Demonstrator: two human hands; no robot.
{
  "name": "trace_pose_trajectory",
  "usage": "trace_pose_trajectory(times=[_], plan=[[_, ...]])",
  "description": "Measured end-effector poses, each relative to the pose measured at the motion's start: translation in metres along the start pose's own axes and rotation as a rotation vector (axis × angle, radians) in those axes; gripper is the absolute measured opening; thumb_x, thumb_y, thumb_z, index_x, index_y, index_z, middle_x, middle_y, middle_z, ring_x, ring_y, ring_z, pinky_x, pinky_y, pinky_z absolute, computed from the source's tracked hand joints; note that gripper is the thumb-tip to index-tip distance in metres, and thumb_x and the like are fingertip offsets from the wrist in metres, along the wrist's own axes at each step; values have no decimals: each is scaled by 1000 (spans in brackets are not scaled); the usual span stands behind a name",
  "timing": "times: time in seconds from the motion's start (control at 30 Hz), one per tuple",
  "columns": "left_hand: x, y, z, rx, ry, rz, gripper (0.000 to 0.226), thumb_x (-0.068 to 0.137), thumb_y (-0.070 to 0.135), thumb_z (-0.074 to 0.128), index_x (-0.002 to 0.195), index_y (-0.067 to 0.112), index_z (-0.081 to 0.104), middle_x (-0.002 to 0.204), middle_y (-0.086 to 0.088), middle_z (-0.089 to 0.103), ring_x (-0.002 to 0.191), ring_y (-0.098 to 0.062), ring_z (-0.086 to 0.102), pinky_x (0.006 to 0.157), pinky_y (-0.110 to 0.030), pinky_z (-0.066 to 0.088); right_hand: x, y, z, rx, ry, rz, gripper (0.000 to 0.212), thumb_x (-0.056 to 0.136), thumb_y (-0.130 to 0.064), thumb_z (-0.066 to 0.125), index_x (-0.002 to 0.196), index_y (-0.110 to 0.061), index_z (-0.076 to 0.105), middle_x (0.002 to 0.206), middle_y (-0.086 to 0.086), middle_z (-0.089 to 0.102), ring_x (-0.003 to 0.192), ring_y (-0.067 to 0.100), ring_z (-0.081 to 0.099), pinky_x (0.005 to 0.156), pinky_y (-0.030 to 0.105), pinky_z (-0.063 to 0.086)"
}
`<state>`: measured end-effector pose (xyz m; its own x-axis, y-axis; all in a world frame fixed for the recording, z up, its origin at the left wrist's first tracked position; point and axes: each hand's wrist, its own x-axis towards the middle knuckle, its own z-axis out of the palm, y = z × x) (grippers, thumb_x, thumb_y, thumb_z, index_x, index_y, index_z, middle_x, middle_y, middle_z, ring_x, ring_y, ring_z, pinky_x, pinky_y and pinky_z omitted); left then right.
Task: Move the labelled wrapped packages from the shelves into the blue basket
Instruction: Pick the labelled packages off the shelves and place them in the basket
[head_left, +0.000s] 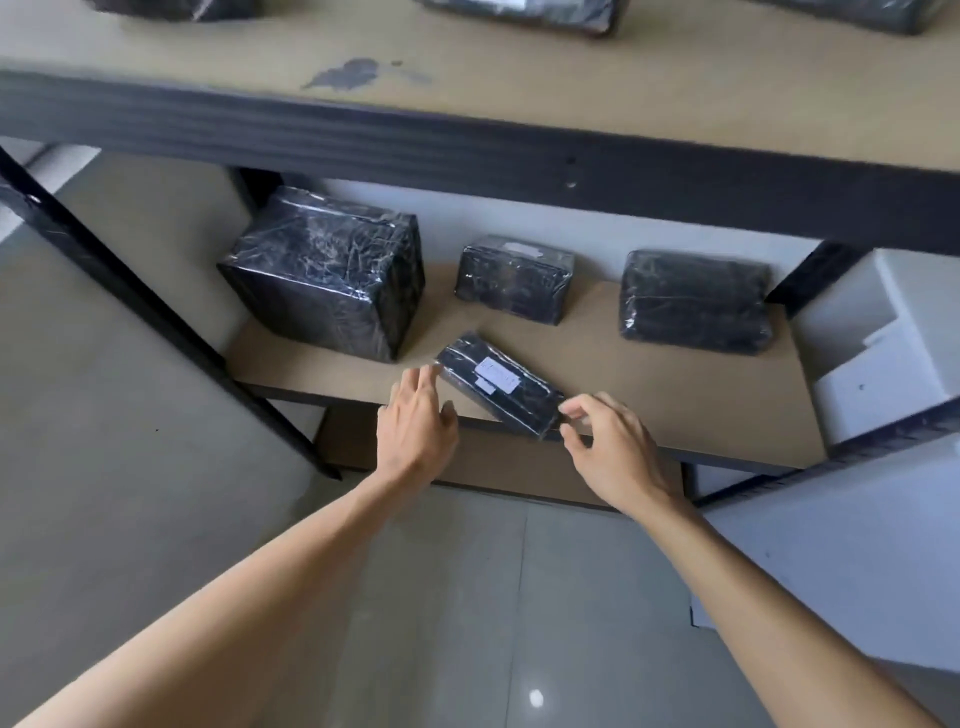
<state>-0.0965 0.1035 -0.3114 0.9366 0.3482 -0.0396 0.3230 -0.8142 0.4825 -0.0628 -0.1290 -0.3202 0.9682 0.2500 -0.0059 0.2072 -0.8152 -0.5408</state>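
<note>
A small flat black wrapped package (500, 383) with a white label lies slanted at the front edge of the lower shelf (649, 395). My right hand (608, 447) pinches its near right corner between thumb and fingers. My left hand (418, 421) is at its left end, fingers spread, fingertips touching or almost touching it. Behind it stand a large black wrapped box (324, 270), a mid-sized package (514, 278) with a pale label on top, and a flat one (696, 301) at the right. The blue basket is out of view.
The upper shelf (467, 98) juts out overhead with more black packages at its back edge (524, 13). Black metal uprights (130, 291) frame the rack. White foam blocks (893, 358) sit at the right. Grey tiled floor lies below.
</note>
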Motion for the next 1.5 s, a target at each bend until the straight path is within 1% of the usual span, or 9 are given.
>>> trace_pose_trajectory(times=[0.17, 0.37, 0.47, 0.6, 0.73, 0.9, 1.23, 1.4, 1.5], plan=[[33, -23, 20, 19, -30, 28, 45, 90, 21, 53, 133, 16, 40, 126, -8, 46, 118, -30, 47, 92, -48, 44, 34, -18, 46, -66, 44, -33, 30, 85, -28, 72, 113, -19, 66, 111, 3, 60, 105, 28, 58, 87, 41, 50], [50, -43, 44, 18, -59, 56, 61, 85, 14, 54, 142, 13, 32, 132, -9, 44, 122, -31, 45, 91, -47, 44, 57, -24, 89, -204, 86, 2, 80, 72, -67, 71, 139, -33, 46, 133, -8, 46, 125, 14, 46, 95, 45, 36], [55, -46, 50, 29, -81, 70, 63, 84, 14, 51, 143, 10, 30, 134, -11, 45, 123, -33, 46, 95, -47, 42, 67, -24, 103, -230, 77, 29, 95, 69, -70, 72, 148, -29, 39, 138, -5, 47, 129, 15, 45, 105, 45, 27], [60, -45, 54, 48, -124, 84, 58, 84, 14, 48, 140, 7, 33, 134, -16, 46, 125, -36, 44, 101, -49, 38, 73, -22, 111, -209, 82, 32, 90, 74, -58, 76, 149, -24, 39, 137, -2, 47, 129, 18, 47, 102, 43, 30], [62, -42, 54, 43, -143, 79, 56, 84, 14, 47, 138, 5, 34, 132, -17, 46, 126, -38, 44, 104, -52, 36, 76, -22, 110, -202, 84, 47, 91, 74, -57, 77, 149, -21, 39, 138, 1, 49, 129, 20, 47, 102, 42, 32], [54, -34, 51, 33, -186, 104, 65, 84, 12, 50, 145, 9, 28, 145, -18, 40, 138, -34, 34, 114, -52, 25, 71, -17, 93, -169, 64, 85, 90, 74, -54, 80, 148, -22, 40, 138, 1, 50, 130, 21, 46, 102, 41, 30], [17, 39, 12, -29, -124, 241, 68, 92, 14, 53, 152, 12, 20, 158, -8, 27, 148, -25, 18, 116, -47, 24, 9, 6, -9, -154, 173, 97, 91, 70, -52, 83, 146, -26, 42, 134, -2, 50, 126, 20, 48, 101, 45, 35], [-14, 92, -30, -77, -102, 273, 67, 91, 18, 56, 149, 12, 25, 147, -10, 39, 133, -29, 40, 102, -49, 39, -42, 3, -85, -148, 213, 119, 92, 71, -51, 84, 147, -24, 40, 134, -2, 49, 126, 19, 48, 104, 42, 33], [-41, 125, -59, -95, -99, 294, 65, 91, 21, 56, 149, 14, 27, 141, -11, 42, 127, -30, 43, 97, -50, 41, -76, -2, -136, -152, 235, 131, 91, 72, -51, 84, 147, -23, 41, 135, -2, 49, 127, 19, 47, 105, 41, 31]])
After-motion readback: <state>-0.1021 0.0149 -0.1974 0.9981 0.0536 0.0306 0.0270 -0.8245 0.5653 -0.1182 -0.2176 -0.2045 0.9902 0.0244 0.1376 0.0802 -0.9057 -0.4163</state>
